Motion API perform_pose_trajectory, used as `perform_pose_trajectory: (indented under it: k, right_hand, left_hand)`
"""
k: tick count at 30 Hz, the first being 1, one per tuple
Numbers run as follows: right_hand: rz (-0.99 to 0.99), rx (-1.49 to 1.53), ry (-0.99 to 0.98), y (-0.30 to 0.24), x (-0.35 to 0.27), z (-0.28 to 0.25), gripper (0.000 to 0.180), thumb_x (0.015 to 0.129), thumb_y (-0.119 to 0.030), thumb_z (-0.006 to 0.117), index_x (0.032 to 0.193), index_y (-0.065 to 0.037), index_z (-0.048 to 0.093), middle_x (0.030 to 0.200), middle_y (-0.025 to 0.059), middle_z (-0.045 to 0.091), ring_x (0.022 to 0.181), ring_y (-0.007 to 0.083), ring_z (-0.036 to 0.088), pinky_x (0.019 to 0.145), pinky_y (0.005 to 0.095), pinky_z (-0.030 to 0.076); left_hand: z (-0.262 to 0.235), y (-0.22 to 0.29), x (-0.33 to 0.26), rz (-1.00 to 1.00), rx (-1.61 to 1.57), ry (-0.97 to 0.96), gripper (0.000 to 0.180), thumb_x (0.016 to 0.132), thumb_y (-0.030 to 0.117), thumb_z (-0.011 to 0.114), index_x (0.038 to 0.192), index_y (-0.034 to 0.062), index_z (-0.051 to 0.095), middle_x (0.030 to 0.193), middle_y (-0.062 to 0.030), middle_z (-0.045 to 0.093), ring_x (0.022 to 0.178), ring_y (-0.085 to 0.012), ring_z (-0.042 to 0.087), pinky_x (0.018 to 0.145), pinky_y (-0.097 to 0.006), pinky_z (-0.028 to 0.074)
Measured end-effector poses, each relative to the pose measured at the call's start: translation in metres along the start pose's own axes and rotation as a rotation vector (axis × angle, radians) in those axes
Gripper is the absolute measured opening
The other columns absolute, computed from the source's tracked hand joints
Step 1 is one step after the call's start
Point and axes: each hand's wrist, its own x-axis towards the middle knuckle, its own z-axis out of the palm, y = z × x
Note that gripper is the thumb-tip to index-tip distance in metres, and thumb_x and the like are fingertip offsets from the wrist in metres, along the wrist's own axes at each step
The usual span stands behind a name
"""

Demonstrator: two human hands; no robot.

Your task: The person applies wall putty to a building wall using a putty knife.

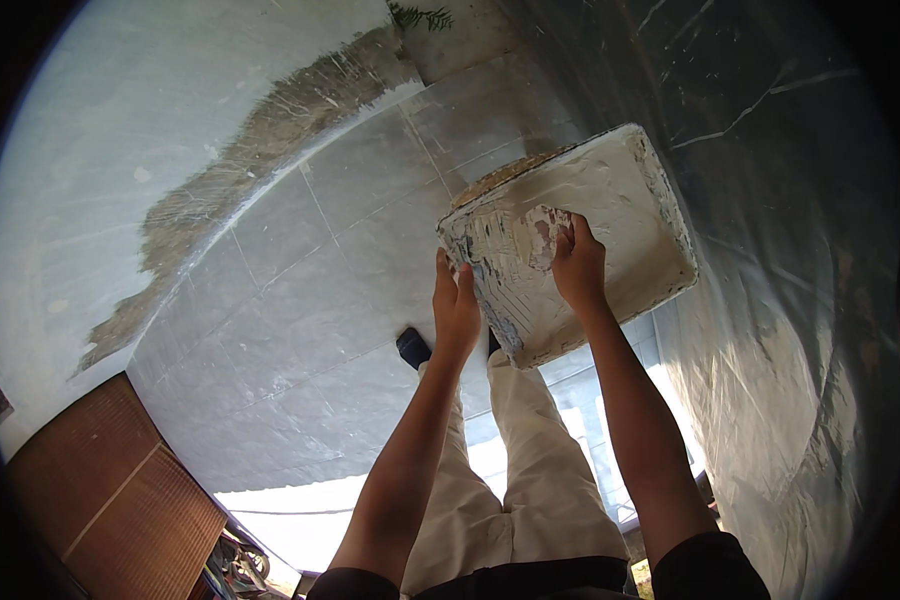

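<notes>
A rectangular tray (646, 165), its rim crusted and its inside coated with creamy white paste (610, 190), is tilted in front of me. My left hand (455, 305) closes on its left edge, thumb on the near side and the other fingers partly hidden. Over the paste, my right hand (578, 265) pinches a small flat scraper-like piece (547, 235), smeared white and reddish brown. The piece touches or hovers just above the paste; I cannot tell which. Ridges mark the paste to its left.
Behind the tray's far edge shows a rounded brown rim (510, 178). A pale wall (170, 120) with a rough grey patch (260, 140) stands left, above grey floor tiles (320, 250). Translucent sheeting (770, 300) hangs on the right. A brown ribbed panel (120, 490) is lower left.
</notes>
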Motion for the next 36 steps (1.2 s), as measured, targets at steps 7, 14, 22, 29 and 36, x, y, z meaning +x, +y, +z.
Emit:
perform_pose_trajectory:
  k: [7,14,22,29,36]
  right_hand:
    - [0.057,0.011,0.056,0.004,-0.005,0.008,0.031,0.09,0.002,0.054,0.121,0.001,0.054,0.097,0.0259,0.068,0.093,0.041,0.068,0.078,0.0458,0.055]
    - [0.107,0.01,0.102,0.004,-0.011,0.018,0.031,0.09,0.0,0.056,0.12,0.001,0.054,0.098,0.0259,0.068,0.093,0.0396,0.069,0.077,0.0457,0.055]
    - [0.12,0.03,0.022,0.0,-0.002,0.018,0.03,0.09,-0.001,0.056,0.12,0.0,0.055,0.098,0.0265,0.068,0.094,0.0398,0.068,0.079,0.0455,0.054]
    - [0.156,0.025,0.058,-0.004,-0.004,0.03,0.031,0.09,-0.001,0.055,0.12,0.001,0.054,0.102,0.0261,0.068,0.097,0.0384,0.068,0.082,0.0457,0.054]
    - [0.17,0.071,0.113,-0.021,-0.008,0.041,0.029,0.09,-0.003,0.054,0.119,0.0,0.055,0.1,0.0254,0.069,0.097,0.0385,0.069,0.083,0.0454,0.054]
  left_hand:
    - [-0.004,0.006,0.002,-0.02,0.002,-0.003,0.06,0.103,0.03,0.043,0.146,-0.0099,0.031,0.141,-0.0323,0.047,0.133,-0.0383,0.046,0.11,-0.037,0.033]
    - [-0.005,0.014,0.0,-0.009,0.002,-0.016,0.06,0.103,0.031,0.043,0.145,-0.0107,0.032,0.141,-0.0322,0.047,0.132,-0.0384,0.048,0.109,-0.037,0.035]
    - [-0.009,0.009,0.003,-0.036,-0.026,-0.096,0.061,0.105,0.034,0.038,0.148,-0.0086,0.027,0.143,-0.0291,0.045,0.134,-0.0318,0.045,0.112,-0.035,0.032]
    - [-0.014,0.009,0.004,-0.009,-0.005,-0.1,0.06,0.106,0.033,0.037,0.148,-0.0085,0.028,0.145,-0.0277,0.044,0.136,-0.0308,0.043,0.112,-0.035,0.031]
    - [-0.015,0.0,0.005,0.021,0.049,-0.092,0.061,0.106,0.034,0.037,0.148,-0.0087,0.029,0.148,-0.0275,0.041,0.14,-0.0315,0.038,0.115,-0.035,0.028]
